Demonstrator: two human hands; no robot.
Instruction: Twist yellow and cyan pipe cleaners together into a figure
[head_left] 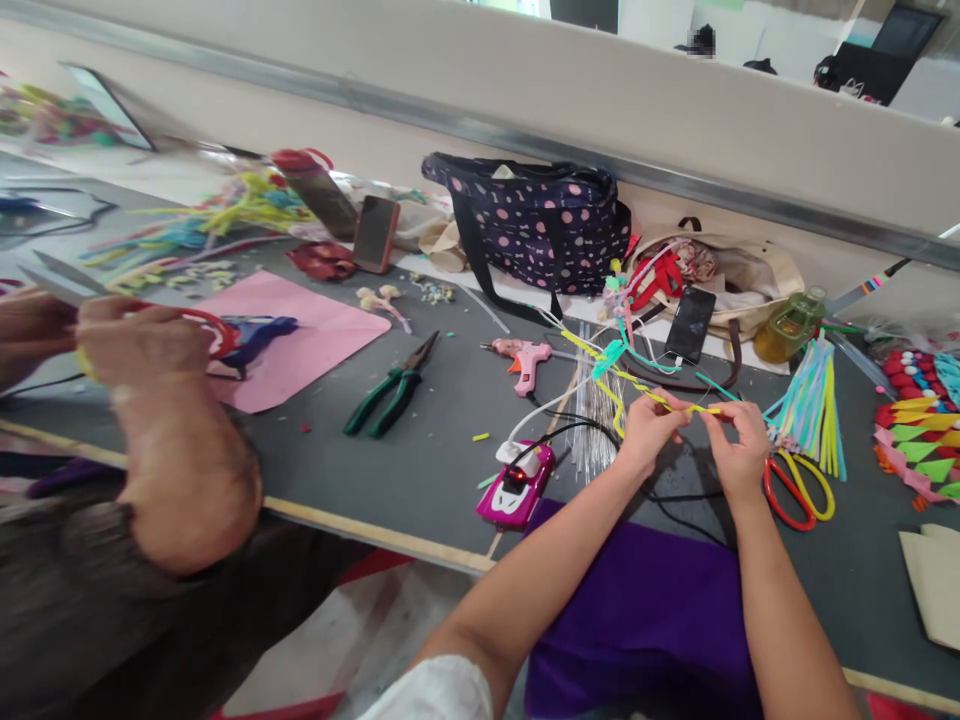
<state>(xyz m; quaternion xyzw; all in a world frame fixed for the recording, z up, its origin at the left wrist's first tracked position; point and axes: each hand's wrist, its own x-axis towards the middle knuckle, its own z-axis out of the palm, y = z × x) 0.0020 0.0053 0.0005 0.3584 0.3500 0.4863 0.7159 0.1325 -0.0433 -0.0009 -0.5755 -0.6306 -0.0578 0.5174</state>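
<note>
My left hand (pixel 651 430) and my right hand (pixel 739 445) are close together over the grey table. Both pinch a yellow pipe cleaner (pixel 703 408), one on each side of a short stretch of it. More of the yellow strand runs up and left from my left hand, past a turquoise piece (pixel 609 358). Below my left hand lies a bundle of thin wires (pixel 598 440). Beside my right hand are scissors (pixel 789 492) with red and yellow handles, and a bunch of pastel pipe cleaners (pixel 814 405).
A pink glue gun (pixel 523 362), green-handled pliers (pixel 394 388) and a magenta power strip (pixel 517 487) with cords lie left. Behind are a dotted bag (pixel 536 225), a phone (pixel 690 325) and a bottle (pixel 789 328). At far left, a co-worker's hand (pixel 142 340) holds red-handled scissors.
</note>
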